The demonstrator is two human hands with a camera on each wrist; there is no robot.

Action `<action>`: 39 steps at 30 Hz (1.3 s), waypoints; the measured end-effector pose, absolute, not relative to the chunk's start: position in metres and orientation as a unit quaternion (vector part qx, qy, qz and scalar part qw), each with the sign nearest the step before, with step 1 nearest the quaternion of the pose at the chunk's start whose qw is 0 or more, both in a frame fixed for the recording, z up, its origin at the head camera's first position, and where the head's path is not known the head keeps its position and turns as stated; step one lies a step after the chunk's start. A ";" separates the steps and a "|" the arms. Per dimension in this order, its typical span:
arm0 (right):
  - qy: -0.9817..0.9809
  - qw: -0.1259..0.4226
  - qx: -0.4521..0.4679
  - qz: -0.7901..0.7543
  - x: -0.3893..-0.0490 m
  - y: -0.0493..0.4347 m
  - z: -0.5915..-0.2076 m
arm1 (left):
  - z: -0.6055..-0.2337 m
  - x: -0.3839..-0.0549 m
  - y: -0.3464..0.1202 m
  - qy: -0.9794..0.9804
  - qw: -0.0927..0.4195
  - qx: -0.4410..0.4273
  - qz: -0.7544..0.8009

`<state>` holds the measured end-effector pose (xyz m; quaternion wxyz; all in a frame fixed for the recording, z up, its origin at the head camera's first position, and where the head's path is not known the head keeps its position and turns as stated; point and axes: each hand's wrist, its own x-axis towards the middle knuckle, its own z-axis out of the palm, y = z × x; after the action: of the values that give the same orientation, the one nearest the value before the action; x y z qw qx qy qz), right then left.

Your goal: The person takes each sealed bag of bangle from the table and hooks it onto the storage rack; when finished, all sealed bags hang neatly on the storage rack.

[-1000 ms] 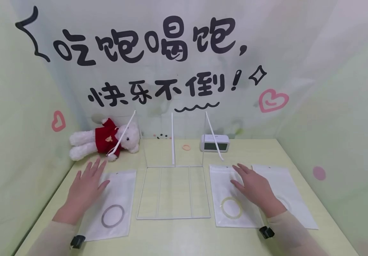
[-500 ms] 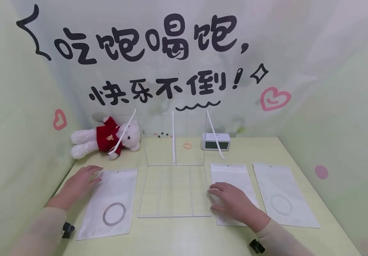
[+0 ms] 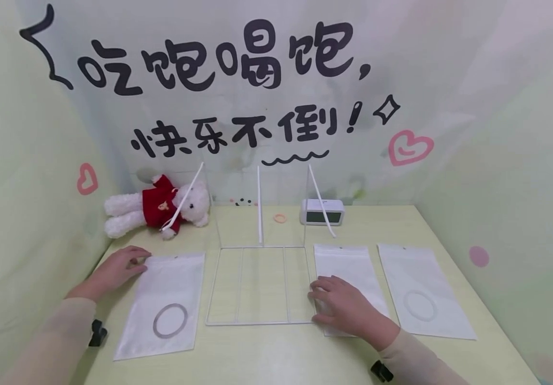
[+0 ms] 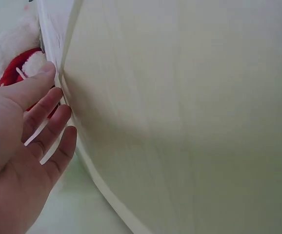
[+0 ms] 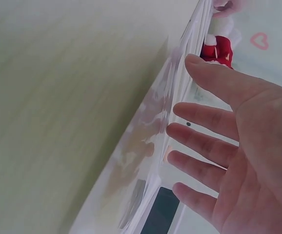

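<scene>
My left hand [image 3: 115,271] is at the upper left corner of a white zip pouch [image 3: 173,283] that shows a grey ring [image 3: 170,321]. Its thumb and fingers are apart, close to the pouch's edge; contact is hard to tell. My right hand [image 3: 351,310] hovers over or rests on a second white zip pouch [image 3: 341,262], covering its lower part. In the right wrist view the right hand's fingers [image 5: 199,136] are spread, with nothing gripped. Between the hands stands a white wire rack [image 3: 262,324] with three slanting prongs; the right fingertips reach its right edge.
A third pouch [image 3: 445,278] with a pale ring lies at the right. Behind are a white plush bear [image 3: 127,211] in a red sweater, a small peach ring [image 3: 280,218] and a white digital clock [image 3: 322,213]. A printed cloth backdrop [image 3: 267,117] encloses the table.
My right hand has moved left and nearer, from between the two right pouches to the rack's right edge. My left hand has shifted slightly left and drawn its fingers in at the pouch corner.
</scene>
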<state>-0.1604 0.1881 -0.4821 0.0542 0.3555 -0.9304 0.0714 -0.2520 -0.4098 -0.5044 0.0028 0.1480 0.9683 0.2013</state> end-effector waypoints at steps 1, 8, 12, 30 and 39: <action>-0.931 0.053 0.353 0.069 -0.161 0.188 -0.482 | -0.505 -0.253 -0.411 0.968 0.004 0.146 0.202; -0.936 0.046 0.344 0.059 -0.159 0.185 -0.481 | -0.507 -0.259 -0.413 0.970 0.017 0.129 0.206; -0.938 0.041 0.338 0.059 -0.158 0.184 -0.480 | -0.509 -0.262 -0.413 0.971 0.018 0.116 0.210; -0.942 0.038 0.329 0.052 -0.160 0.187 -0.483 | -0.497 -0.253 -0.416 0.959 0.025 0.077 0.271; -0.943 0.032 0.326 0.054 -0.159 0.186 -0.481 | -0.482 -0.240 -0.414 0.962 0.021 0.076 0.260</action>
<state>-0.1594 0.1861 -0.4814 0.0318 0.3258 -0.9434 0.0536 -0.2397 -0.4139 -0.4820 0.0208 0.0758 0.9624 0.2599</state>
